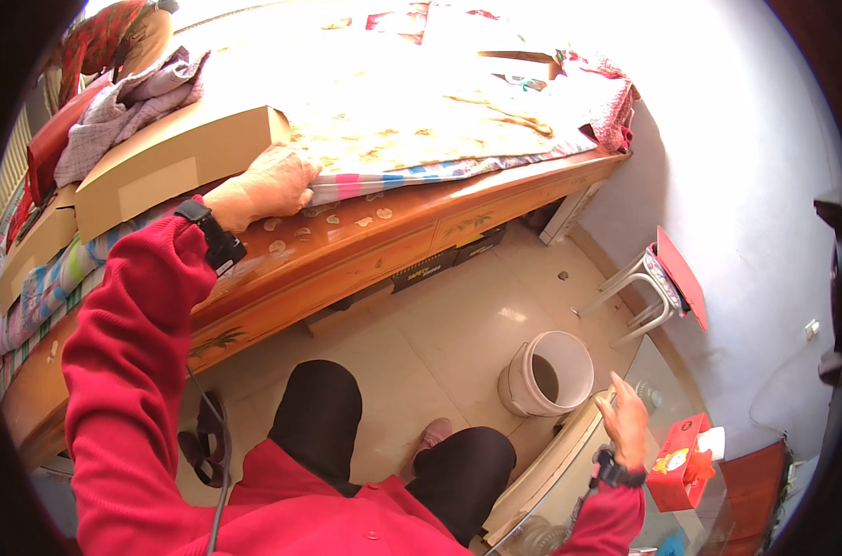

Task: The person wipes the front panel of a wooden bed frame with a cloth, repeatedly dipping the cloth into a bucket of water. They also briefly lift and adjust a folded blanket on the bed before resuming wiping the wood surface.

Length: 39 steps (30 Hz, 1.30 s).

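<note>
My left hand [278, 182] rests at the front edge of a wooden bed [393, 191], beside the corner of a cardboard box [184, 163]. Its fingers curl down against checked bedding [365, 182]; whether they grip the cloth is hidden. On the bed's wooden rim, several pale flat pieces [364, 222] lie scattered below that hand. My right hand [624, 420] is over the edge of a glass-topped table [574, 479], with index finger and thumb apart. Near its fingertips, a white bucket [514, 382] with dark liquid inside stands on the tiled floor.
A stool [643, 292] with a red board [681, 278] stands by the wall. A red tissue box [678, 462] sits on the glass table. Dark shoes [209, 445] and a cable [219, 479] are left of my knees. Another person [108, 45] is at the far left beyond a crumpled cloth [132, 111].
</note>
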Available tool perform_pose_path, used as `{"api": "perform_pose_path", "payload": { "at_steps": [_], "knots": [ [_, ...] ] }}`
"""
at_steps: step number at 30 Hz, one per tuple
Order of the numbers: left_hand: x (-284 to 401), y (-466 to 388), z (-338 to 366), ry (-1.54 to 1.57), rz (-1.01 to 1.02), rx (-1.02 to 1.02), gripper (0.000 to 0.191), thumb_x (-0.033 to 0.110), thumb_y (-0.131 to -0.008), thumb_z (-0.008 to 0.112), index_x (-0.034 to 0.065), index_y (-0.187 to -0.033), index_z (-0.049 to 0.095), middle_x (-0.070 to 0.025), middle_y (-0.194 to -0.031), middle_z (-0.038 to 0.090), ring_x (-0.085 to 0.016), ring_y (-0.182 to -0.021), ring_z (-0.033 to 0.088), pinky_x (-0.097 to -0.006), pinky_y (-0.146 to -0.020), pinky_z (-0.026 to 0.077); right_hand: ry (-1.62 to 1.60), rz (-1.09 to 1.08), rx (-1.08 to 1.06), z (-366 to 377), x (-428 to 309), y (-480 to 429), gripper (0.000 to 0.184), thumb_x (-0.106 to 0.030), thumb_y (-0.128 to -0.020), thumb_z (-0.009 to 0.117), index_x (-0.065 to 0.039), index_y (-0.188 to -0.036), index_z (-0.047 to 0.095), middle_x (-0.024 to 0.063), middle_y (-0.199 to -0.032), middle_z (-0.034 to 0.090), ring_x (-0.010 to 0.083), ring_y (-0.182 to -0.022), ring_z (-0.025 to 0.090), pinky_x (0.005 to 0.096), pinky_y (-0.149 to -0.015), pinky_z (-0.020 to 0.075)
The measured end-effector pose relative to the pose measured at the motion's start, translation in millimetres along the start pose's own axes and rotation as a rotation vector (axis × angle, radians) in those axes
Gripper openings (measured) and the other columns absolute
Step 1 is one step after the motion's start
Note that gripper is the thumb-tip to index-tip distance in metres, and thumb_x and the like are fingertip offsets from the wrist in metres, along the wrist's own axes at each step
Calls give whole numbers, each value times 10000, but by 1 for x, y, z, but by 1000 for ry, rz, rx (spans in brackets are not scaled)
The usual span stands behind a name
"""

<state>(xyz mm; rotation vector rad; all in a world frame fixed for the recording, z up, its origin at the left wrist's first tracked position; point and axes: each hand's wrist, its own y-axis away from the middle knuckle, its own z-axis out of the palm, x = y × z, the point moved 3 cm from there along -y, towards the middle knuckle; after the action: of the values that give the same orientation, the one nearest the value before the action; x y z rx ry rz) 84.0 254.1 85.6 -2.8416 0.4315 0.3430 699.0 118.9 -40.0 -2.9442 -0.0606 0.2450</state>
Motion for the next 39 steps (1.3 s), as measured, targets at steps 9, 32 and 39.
{"api": "perform_pose_path", "payload": {
  "at_steps": [9, 32, 39],
  "knots": [
    [-46, -42, -10, -335, -165, 298, 178, 116, -817, 573, 105, -801, 750, -163, -767, 714, -306, -762, 719, -409, -695, 562, -449, -265, 280, 45, -145, -167, 420, -145, -866, 697, -36, -1267, 633, 191, -1179, 659, 309, -909, 674, 392, -854, 538],
    [-57, -38, -24, -79, 53, 339, 291, 91, -836, 665, 7, -1111, 627, -182, -1088, 617, -349, -992, 619, -412, -820, 532, -651, -189, 278, 70, -244, -476, 220, -154, -829, 667, -23, -1003, 700, 183, -800, 704, 309, -734, 710, 424, -714, 554],
    [-91, 18, -77, 4, 64, 267, 858, 96, -637, 750, 49, -1444, 462, -189, -1414, 495, -359, -1341, 454, -408, -1136, 349, -833, -207, 180, 68, -231, -456, 220, -18, -855, 559, -47, -1050, 656, 108, -781, 676, 204, -663, 666, 351, -539, 588]
  ]
}}
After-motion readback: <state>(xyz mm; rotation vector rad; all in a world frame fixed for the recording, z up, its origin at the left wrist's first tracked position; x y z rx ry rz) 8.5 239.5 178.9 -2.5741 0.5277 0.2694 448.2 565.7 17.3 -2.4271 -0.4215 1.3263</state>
